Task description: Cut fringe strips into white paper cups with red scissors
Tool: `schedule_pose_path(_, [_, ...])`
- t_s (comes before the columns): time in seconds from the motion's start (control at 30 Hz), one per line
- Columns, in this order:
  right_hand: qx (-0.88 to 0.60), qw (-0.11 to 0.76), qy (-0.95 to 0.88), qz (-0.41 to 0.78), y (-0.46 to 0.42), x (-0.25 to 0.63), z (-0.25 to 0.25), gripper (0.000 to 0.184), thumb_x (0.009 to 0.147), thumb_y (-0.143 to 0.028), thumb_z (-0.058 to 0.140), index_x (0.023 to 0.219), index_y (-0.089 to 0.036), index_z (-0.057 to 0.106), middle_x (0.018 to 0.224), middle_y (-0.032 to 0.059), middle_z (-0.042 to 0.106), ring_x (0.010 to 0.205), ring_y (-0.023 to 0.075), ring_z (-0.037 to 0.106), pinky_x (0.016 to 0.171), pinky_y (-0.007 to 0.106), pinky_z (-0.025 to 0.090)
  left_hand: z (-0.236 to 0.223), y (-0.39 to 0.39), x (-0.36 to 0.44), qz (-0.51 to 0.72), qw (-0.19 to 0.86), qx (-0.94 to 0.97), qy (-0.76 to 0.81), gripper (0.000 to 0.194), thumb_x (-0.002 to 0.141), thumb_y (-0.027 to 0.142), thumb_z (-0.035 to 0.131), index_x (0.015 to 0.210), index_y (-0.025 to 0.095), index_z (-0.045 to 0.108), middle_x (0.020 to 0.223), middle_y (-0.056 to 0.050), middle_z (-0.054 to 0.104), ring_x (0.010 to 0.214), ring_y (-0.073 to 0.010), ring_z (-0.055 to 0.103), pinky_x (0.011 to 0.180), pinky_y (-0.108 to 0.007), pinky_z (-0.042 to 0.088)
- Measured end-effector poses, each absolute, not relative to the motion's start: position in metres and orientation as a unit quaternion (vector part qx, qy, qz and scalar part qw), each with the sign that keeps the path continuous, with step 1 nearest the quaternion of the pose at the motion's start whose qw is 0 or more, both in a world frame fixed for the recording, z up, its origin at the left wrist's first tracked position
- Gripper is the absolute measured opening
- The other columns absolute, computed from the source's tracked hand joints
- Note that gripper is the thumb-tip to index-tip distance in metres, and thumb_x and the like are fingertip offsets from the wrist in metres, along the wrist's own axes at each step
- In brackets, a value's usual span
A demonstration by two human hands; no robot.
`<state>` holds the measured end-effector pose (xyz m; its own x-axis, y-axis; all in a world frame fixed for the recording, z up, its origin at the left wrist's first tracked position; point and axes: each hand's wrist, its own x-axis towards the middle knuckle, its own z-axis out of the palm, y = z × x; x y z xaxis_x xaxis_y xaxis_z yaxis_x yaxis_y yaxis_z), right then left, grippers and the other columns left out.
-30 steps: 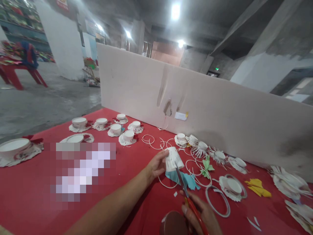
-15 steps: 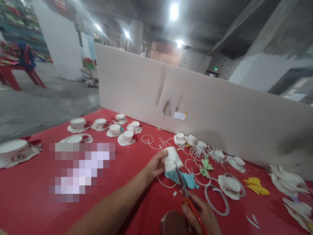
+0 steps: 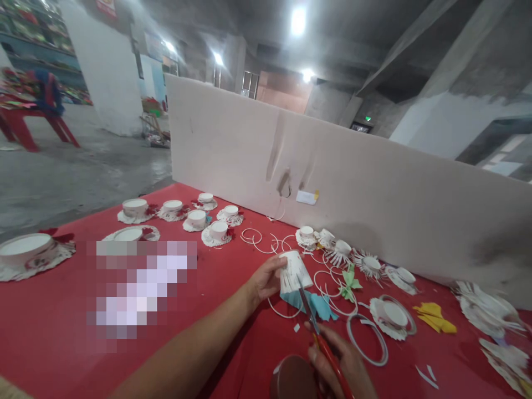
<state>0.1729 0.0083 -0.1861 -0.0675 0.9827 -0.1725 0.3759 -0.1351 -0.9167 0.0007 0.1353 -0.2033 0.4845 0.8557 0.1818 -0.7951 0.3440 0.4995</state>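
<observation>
Between its thumb and fingers, my left hand [image 3: 268, 279] holds a white paper cup [image 3: 294, 270] upside down, its wall slit into strips on the left side. My right hand [image 3: 338, 354] grips a pair of scissors [image 3: 310, 310] with red handles. The blade tips meet the lower right of the cup wall. Crumpled blue paper [image 3: 318, 306] and a thin white ring [image 3: 286, 315] lie just under the cup. A brown round object [image 3: 293, 378] sits close to my right hand.
Fringed cups [image 3: 218, 231] stand upside down at the left; more cups [image 3: 342, 250] line the white board [image 3: 353, 183]. Cut rings [image 3: 368, 341], green paper [image 3: 350, 282], yellow paper [image 3: 434, 317] and paper scraps [image 3: 426, 377] lie on the red table [image 3: 174, 354]. One patch is blurred out.
The scissor tips have shifted slightly lower on the cup wall. The view has drifted a little; both hands keep their holds.
</observation>
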Motion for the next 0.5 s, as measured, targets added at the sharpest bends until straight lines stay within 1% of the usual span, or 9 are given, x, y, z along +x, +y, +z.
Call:
schedule_pose_path(0.1, [-0.618,0.318,-0.578,0.428,0.006,0.17,-0.182,0.066,0.068,-0.058,0.056,0.112,-0.009,0.058,0.04,-0.0061,0.043,0.033,0.0076,0.038,0.033,0.017,0.029,-0.202,0.134,0.001,0.503,0.817,0.277,0.054,0.045,0.069,0.028,0.066,0.109,0.007,0.06,0.09,-0.015,0.068,0.079,-0.0258,0.064,0.079,-0.044,0.047])
schedule_pose_path(0.23, [-0.608,0.312,-0.597,0.421,0.005,0.166,-0.178,0.065,0.071,-0.056,0.051,0.111,-0.005,0.057,0.039,-0.007,0.043,0.031,0.0069,0.037,0.034,0.018,0.03,-0.202,0.134,0.0,0.503,0.814,0.286,0.051,0.047,0.069,0.029,0.065,0.11,0.007,0.059,0.091,-0.016,0.067,0.08,-0.0264,0.064,0.079,-0.043,0.047])
schedule_pose_path(0.4, [-0.615,0.319,-0.567,0.445,0.006,0.164,-0.174,0.066,0.066,-0.057,0.058,0.111,-0.008,0.057,0.039,-0.007,0.044,0.032,0.0074,0.038,0.033,0.018,0.029,-0.206,0.138,-0.001,0.519,0.799,0.3,0.048,0.046,0.069,0.024,0.065,0.112,0.01,0.058,0.102,-0.017,0.066,0.085,-0.0261,0.064,0.08,-0.04,0.046])
schedule_pose_path(0.5, [-0.613,0.327,-0.573,0.435,0.006,0.163,-0.174,0.066,0.066,-0.057,0.058,0.11,-0.008,0.059,0.04,-0.0068,0.044,0.032,0.0077,0.039,0.033,0.018,0.031,-0.208,0.139,-0.001,0.522,0.794,0.307,0.049,0.044,0.069,0.02,0.065,0.111,0.011,0.058,0.107,-0.016,0.065,0.088,-0.0251,0.063,0.081,-0.038,0.046])
